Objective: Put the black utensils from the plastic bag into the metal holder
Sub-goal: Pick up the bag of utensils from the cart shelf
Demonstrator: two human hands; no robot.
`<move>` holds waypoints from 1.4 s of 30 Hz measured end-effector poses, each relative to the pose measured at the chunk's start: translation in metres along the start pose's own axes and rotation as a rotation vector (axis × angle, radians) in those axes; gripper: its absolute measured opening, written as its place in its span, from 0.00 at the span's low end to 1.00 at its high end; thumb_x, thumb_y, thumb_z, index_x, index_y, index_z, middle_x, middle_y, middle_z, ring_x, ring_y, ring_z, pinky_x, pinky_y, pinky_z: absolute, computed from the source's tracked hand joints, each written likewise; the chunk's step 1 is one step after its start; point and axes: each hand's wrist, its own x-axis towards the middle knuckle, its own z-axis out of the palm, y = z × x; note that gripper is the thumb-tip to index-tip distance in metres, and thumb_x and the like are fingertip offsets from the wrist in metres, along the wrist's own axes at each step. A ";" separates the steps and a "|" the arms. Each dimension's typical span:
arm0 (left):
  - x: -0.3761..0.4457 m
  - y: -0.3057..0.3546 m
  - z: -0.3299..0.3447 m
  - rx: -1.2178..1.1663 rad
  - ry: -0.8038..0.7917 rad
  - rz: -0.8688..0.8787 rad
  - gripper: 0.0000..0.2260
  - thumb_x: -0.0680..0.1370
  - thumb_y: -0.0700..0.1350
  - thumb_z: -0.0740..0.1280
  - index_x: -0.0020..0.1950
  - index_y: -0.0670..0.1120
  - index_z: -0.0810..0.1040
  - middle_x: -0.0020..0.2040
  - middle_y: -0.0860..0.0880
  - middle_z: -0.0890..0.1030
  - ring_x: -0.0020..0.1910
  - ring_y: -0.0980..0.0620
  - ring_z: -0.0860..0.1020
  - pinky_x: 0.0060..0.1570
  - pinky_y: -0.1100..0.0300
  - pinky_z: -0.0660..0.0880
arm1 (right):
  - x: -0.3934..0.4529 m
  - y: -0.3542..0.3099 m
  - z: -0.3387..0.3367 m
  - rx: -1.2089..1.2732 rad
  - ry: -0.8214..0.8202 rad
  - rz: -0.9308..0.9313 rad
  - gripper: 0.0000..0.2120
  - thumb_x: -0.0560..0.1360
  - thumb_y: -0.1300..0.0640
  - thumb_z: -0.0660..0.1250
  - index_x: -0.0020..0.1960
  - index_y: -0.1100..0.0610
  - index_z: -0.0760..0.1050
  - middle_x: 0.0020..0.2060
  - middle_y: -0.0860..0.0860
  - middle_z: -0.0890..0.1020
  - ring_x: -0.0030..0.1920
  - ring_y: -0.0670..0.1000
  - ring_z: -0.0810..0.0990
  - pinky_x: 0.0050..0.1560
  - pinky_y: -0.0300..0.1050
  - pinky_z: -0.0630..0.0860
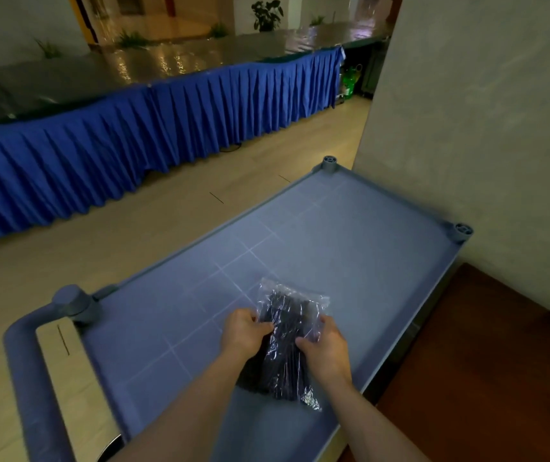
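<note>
Black plastic utensils (283, 348) fill the clear crinkled plastic bag (295, 301); my left hand (245, 331) and right hand (325, 343) each grip it, above the blue-grey tabletop (350, 235).

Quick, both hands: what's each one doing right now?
Left hand: closed, pinching the plastic bag of black utensils.
Right hand: closed, gripping the same bag's other side.

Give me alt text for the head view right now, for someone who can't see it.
Both bare hands, left hand and right hand, grip a clear crinkled plastic bag of black utensils over a grey-blue plastic cart top. No metal holder shows; a blue pleated table skirt runs behind.
</note>
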 end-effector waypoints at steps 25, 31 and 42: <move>-0.045 0.025 -0.027 -0.545 -0.256 0.104 0.10 0.75 0.33 0.73 0.50 0.46 0.86 0.49 0.41 0.87 0.44 0.45 0.87 0.49 0.49 0.83 | -0.036 0.001 -0.035 -0.026 0.136 -0.136 0.30 0.77 0.49 0.71 0.76 0.52 0.65 0.65 0.54 0.79 0.62 0.53 0.79 0.63 0.52 0.78; -0.083 0.046 -0.028 -0.568 -0.317 0.189 0.12 0.74 0.33 0.74 0.56 0.44 0.85 0.51 0.38 0.87 0.54 0.36 0.84 0.61 0.39 0.79 | -0.067 -0.008 -0.075 -0.216 0.382 -0.289 0.31 0.76 0.44 0.72 0.74 0.53 0.68 0.75 0.53 0.64 0.74 0.55 0.61 0.74 0.54 0.64; -0.182 0.112 -0.002 -0.591 -0.656 0.489 0.12 0.77 0.35 0.71 0.54 0.49 0.87 0.49 0.44 0.88 0.49 0.50 0.87 0.45 0.64 0.81 | -0.143 -0.039 -0.174 -0.486 0.657 -0.606 0.26 0.72 0.42 0.73 0.66 0.50 0.73 0.69 0.50 0.72 0.71 0.54 0.67 0.68 0.56 0.69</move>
